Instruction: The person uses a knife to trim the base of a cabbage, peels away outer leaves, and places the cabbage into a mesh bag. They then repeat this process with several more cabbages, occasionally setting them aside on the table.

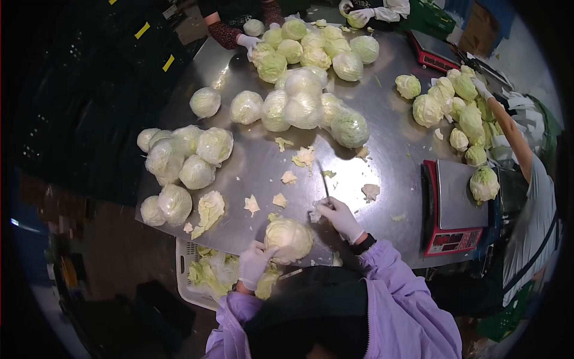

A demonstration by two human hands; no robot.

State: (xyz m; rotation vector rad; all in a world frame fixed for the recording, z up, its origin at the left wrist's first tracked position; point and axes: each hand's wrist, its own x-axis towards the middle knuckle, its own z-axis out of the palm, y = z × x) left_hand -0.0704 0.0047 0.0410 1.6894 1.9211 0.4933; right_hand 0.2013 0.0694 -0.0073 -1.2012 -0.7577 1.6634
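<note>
Green-white cabbage, crinkled knife hand

Our left hand bends gloved fingers against the cabbage's rounded side; whether they pinch, we cannot tell. Right of it, our right hand curls round the slim knife. Ragged leaves lie beyond it on smooth metal.

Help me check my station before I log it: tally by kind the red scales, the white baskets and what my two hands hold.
Red scales: 2
White basket: 1
Knife, in your right hand: 1
Cabbage, at your left hand: 1
Total: 5
</note>
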